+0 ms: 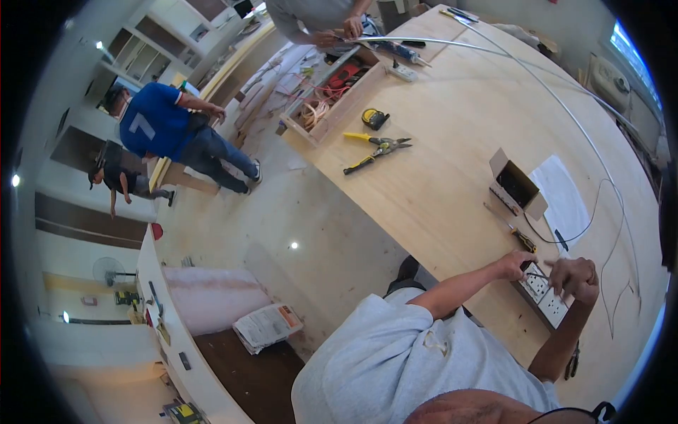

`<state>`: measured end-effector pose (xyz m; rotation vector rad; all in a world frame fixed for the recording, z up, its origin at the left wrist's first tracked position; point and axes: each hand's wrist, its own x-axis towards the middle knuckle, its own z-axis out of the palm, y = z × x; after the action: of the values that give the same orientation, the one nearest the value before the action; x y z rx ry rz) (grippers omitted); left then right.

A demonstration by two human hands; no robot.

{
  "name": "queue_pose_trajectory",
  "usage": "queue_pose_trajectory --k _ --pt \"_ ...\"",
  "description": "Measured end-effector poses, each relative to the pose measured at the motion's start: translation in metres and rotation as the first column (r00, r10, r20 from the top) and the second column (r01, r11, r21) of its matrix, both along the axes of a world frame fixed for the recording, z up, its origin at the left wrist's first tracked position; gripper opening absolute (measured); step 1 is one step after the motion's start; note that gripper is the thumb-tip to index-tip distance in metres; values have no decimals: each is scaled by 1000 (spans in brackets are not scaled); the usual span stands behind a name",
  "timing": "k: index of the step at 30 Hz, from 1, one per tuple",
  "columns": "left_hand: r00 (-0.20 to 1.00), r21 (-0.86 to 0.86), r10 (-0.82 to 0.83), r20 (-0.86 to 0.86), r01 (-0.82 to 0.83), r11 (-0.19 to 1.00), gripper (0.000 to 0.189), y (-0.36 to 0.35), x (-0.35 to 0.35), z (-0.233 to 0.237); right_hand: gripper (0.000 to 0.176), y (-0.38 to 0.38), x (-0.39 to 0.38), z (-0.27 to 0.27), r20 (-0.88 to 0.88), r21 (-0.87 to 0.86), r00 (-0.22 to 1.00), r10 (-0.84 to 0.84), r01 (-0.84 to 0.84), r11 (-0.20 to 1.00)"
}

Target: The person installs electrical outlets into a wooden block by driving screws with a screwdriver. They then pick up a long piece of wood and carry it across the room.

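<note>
Both my hands are over a long outlet strip (550, 305) with white sockets, lying on the wooden table. My left hand (514, 266) is at its far end, fingers closed in a pinch on a short black wire (538, 275). The wire runs across to my right hand (575, 280), whose fingers are curled at its other end; their tips are partly hidden. A yellow-and-black screwdriver (522, 238) lies just beyond my left hand. Past it stands an open cardboard box (515, 186) beside a white paper sheet (559, 192). Dark-handled pliers (573, 361) are near my right forearm.
Yellow-handled snips (376, 152) and a tape measure (374, 118) lie near the table edge. A wooden tray (316, 133) holds cables. Long metal tubing (565, 106) crosses the table toward a co-worker (311, 18). Another person in blue (162, 124) stands on the floor.
</note>
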<state>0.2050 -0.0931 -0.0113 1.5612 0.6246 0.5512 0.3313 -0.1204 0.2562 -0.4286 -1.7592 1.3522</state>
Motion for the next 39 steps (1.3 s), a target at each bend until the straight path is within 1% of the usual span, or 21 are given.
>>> queue_pose_trajectory --k 1,6,7,9,12,14,16,18,20,21,22,24,26,27,30,31,33,34,36,37,39 --pt "1000 15 -8 -18 8 1000 68 1 -2 3 58 1 5 -10 -252 -170 960 120 -166 971" --pt "1000 -6 -5 -15 5 1000 69 1 -1 0 57 1 25 -44 -349 -213 934 78 -160 964" --pt "999 -59 -33 -21 32 998 69 2 -3 5 54 -12 14 -47 -239 -301 892 -383 307 903" --pt "999 5 -10 -39 11 1000 69 2 -2 0 48 -25 -15 -55 -76 -297 384 -920 872 389" --pt "996 24 -23 -81 25 999 69 2 -4 14 50 -25 -49 -37 -14 -241 34 -999 970 36" --pt "985 -96 -115 -126 103 990 74 5 -11 32 52 -25 -25 -9 223 -235 505 -834 858 456" --pt "990 -102 -131 -48 125 987 73 4 -7 22 52 -13 -1 0 146 -151 899 -413 433 889" --pt "993 -135 -113 -33 107 985 72 5 -11 25 53 13 17 -9 -127 -149 965 229 -246 958" --pt "987 -255 -148 57 158 954 73 4 -7 15 54 14 16 -5 -141 -173 946 291 -313 934" --pt "988 -202 -145 43 151 968 72 5 -8 17 54 6 13 -10 -138 -154 948 287 -307 939" --pt "989 -153 -142 30 145 977 72 4 -8 18 56 -9 7 -21 -53 -208 989 -137 123 970" --pt "986 -157 -154 60 161 974 71 5 -3 6 56 -21 -19 -40 60 -209 599 -798 790 577" --pt "983 -175 -165 85 177 968 70 6 -4 6 50 -17 -53 -40 -15 -311 64 -998 948 65" --pt "986 -188 -154 62 163 968 69 4 -6 10 50 -17 -52 -40 -24 -315 57 -998 947 62" --pt "986 -218 -155 67 166 962 68 5 -9 16 47 -18 -37 -26 38 -233 148 -988 963 136" --pt "983 -245 -154 101 175 954 67 5 -9 22 46 -16 -28 -6 80 -296 451 -889 862 411" --pt "980 -240 -191 49 198 950 68 6 -20 55 47 -12 10 -11 4 -239 926 -379 368 898" --pt "976 -241 -217 -5 210 948 68 8 -26 70 52 -5 22 -8 -123 -301 992 -18 -20 954" --pt "978 -246 -206 24 205 947 68 6 -20 49 58 0 27 -12 -170 -206 964 206 -239 949" --pt "980 -253 -192 58 201 947 69 7 -16 36 58 -5 23 -17 -172 -202 963 207 -240 950" --pt "982 -214 -181 44 186 959 69 6 -12 20 55 -28 7 -28 17 -303 826 -564 541 784"
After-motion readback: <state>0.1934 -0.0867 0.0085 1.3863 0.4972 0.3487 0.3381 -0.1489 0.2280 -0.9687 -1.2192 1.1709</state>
